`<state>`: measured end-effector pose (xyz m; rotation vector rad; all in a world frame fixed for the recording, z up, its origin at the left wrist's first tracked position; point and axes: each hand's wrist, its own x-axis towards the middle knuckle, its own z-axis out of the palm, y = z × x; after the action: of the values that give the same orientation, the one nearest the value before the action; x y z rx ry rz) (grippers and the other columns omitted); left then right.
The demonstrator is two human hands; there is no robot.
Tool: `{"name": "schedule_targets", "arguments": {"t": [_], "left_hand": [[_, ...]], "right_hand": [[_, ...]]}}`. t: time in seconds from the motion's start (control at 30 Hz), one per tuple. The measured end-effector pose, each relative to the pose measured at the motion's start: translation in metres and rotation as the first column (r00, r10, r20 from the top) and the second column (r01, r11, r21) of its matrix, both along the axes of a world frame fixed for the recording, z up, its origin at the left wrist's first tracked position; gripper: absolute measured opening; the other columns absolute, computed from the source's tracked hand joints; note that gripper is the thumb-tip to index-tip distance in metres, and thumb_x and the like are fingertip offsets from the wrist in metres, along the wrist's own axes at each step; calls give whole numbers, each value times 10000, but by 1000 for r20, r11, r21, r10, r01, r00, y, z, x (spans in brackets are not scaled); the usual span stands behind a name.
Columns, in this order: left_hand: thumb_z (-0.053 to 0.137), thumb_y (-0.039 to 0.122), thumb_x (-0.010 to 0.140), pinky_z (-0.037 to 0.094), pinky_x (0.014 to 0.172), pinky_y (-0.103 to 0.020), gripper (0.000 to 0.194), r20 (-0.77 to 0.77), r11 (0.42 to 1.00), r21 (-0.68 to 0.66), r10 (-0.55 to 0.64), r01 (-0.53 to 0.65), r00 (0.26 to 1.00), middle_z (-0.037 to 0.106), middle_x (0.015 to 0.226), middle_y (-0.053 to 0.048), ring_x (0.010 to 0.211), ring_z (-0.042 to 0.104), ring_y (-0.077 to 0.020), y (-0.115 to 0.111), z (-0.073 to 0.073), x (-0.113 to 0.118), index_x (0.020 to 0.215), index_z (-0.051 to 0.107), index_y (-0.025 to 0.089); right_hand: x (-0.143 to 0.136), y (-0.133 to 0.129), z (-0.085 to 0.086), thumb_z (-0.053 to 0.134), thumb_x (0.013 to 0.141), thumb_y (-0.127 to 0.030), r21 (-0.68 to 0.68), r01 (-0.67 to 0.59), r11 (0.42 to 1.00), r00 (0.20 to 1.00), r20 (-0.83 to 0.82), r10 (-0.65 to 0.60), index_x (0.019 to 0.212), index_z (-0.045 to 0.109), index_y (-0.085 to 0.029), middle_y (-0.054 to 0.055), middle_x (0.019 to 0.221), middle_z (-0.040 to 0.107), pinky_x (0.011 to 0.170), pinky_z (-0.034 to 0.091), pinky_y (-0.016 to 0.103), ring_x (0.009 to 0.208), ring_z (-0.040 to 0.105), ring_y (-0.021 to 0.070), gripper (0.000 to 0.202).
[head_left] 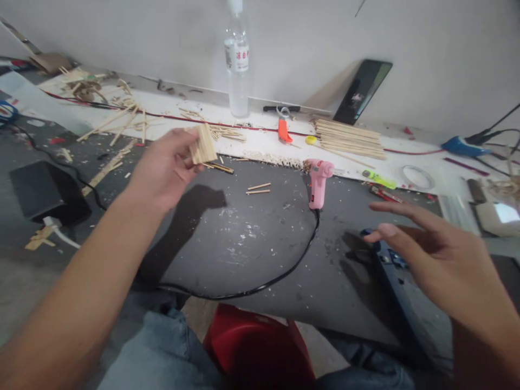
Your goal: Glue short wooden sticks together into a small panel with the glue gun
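My left hand (173,162) grips a small panel of wooden sticks (203,144) set side by side, held up above the grey tabletop (244,244). My right hand (430,254) hovers at the right with thumb and forefinger apart and nothing between them. Below it lies a dark blue, flat tool or case (400,292), partly covered by the hand. A pink glue gun (320,181) stands between the two hands, its black cord (260,290) curving toward me. Two short sticks (258,189) lie near the middle of the table.
Along the wall are a water bottle (238,70), a leaning phone (363,92), a stack of wooden sticks (349,140) and orange-handled scissors (284,131). A black box (49,190) sits at the left among scraps. A red stool (255,346) is below the table edge.
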<state>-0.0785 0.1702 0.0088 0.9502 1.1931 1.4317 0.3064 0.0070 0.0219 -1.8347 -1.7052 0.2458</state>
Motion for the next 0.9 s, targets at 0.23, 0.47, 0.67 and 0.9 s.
{"name": "schedule_targets", "arguments": {"t": [0.23, 0.47, 0.67, 0.9], "left_hand": [[775, 367, 855, 542, 840, -369, 167, 298, 893, -26, -423, 450, 856, 731, 923, -28, 903, 664, -214, -36, 13, 45, 948, 725, 237], [759, 259, 862, 376, 1144, -473, 60, -509, 742, 263, -436, 617, 742, 680, 846, -7, 940, 626, -225, -78, -2, 79, 829, 709, 260], [438, 123, 1011, 420, 1141, -490, 336, -826, 405, 209, -415, 890, 382, 710, 919, -67, 1006, 639, -233, -113, -9, 93, 855, 700, 263], [426, 112, 1001, 480, 1009, -438, 381, -870, 356, 262, -315, 897, 379, 674, 815, -85, 840, 596, -238, -114, -17, 96, 694, 617, 233]], "right_hand": [[-54, -2, -13, 650, 1013, -412, -26, -379, 925, 919, -127, 373, 1212, 706, -298, 20, 1182, 734, 881, 569, 308, 1032, 713, 189, 236], [-68, 7, -24, 616, 1014, -391, 5, -162, 987, 971, -179, 161, 999, 758, -263, -4, 814, 717, 678, 506, 279, 747, 661, 175, 193], [-61, 10, -16, 677, 973, -396, 2, -15, 1000, 952, -305, 15, 931, 775, -244, 7, 717, 662, 586, 445, 248, 687, 605, 159, 185], [-83, 0, -15, 636, 1023, -364, 53, -273, 960, 945, -174, 278, 979, 749, -261, 7, 887, 726, 688, 502, 256, 769, 659, 161, 159]]}}
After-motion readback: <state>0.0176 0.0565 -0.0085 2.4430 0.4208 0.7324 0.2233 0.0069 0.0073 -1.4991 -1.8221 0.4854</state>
